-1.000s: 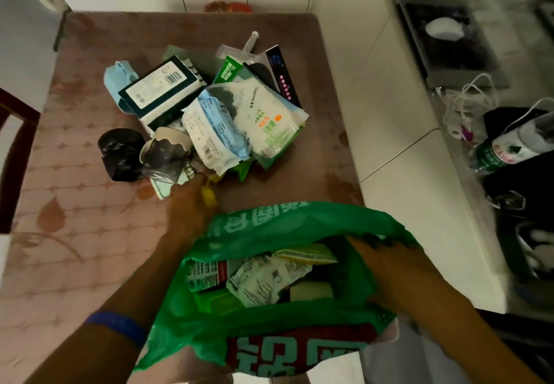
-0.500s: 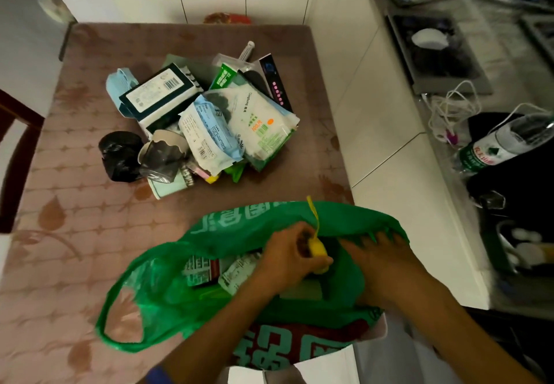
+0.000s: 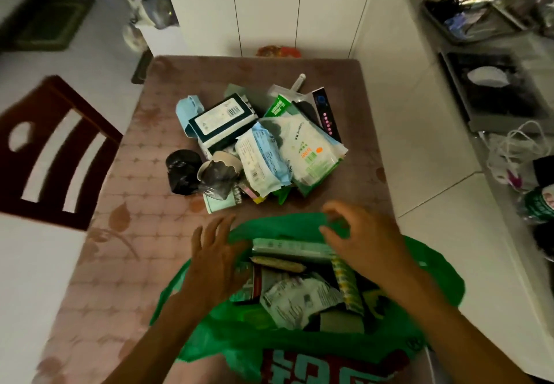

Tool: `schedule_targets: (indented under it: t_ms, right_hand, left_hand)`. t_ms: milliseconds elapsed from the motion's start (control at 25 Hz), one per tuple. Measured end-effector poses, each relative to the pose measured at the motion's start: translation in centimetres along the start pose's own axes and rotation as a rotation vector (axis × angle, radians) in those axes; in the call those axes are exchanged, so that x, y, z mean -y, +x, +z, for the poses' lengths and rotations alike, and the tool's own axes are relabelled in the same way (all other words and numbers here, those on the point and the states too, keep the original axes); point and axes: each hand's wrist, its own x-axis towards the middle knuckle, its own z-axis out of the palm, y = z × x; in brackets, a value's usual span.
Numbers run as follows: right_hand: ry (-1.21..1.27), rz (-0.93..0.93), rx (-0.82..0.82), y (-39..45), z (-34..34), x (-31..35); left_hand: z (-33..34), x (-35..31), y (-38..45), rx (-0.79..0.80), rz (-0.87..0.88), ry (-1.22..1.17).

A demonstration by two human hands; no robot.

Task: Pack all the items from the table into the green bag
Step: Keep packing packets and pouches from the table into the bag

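The crinkled green plastic bag [image 3: 431, 267] runs off the bottom edge, its red-and-white lettering cut short. Both forearms leave the frame there too. Packets inside the bag overlap, their print too small to read. The heap of pouches and boxes [image 3: 257, 144] on the desk hides its lower items.

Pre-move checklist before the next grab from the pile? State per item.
1. Left hand free, fingers spread: ok.
2. Right hand free: ok; fingers loosely curled over the far rim, holding nothing.
3. Green bag mouth open: ok.
4. Room in the bag: cannot tell; packets already fill the opening.
5. Pile within reach, just beyond the bag: ok.
6. Table emptied: not ok; black bundle, dark box, blue pack remain.
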Motion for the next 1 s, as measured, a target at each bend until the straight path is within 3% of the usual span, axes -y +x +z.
schedule_targets:
  t_ms: [40,120,240,360,440,600,680,760,840,1000]
  right_hand:
    - [0.087,-0.034,-0.06,3.0,1.6,1.8]
    - [0.014,-0.064,-0.08,9.3,6.4,4.0]
    - [-0.192,0.088,0.045,15.7,13.2,4.9]
    - [-0.239,0.19,-0.043,17.9,15.7,5.4]
    - [-0.062,0.19,-0.136,17.8,14.2,5.2]
    - [0.661,0.107,-0.278,9.2,6.9,4.2]
    - [0.832,0.003,-0.14,1.7,2.9,2.9]
    - [0.796,-0.072,0.148,-3.9,1.9,1.0]
    - [0.571,-0.08,0.367,-5.9,5.2,-0.5]
    - [0.08,-0.295,0.448,-5.4,14.4,-2.0]
  left_hand:
    - [0.4,1.3,0.3,0.079,0.0,0.012]
    - [1.0,2.8,0.8,0.158,0.036,-0.113]
    - [0.7,3.9,0.9,0.089,0.065,-0.389]
    - [0.7,4.8,-0.7,-0.014,0.122,-0.49]
    - [1.2,5.0,-1.8,-0.007,0.109,-0.502]
    - [1.2,3.8,-1.7,0.225,-0.002,-0.628]
    - [0.4,2.8,-0.8,0.221,-0.04,-0.713]
    - [-0.7,2.2,0.3,0.169,-0.078,-0.819]
    - [-1.3,2.1,1.2,0.145,-0.092,-0.846]
    - [-1.6,0.7,1.9,0.179,-0.016,-0.75]
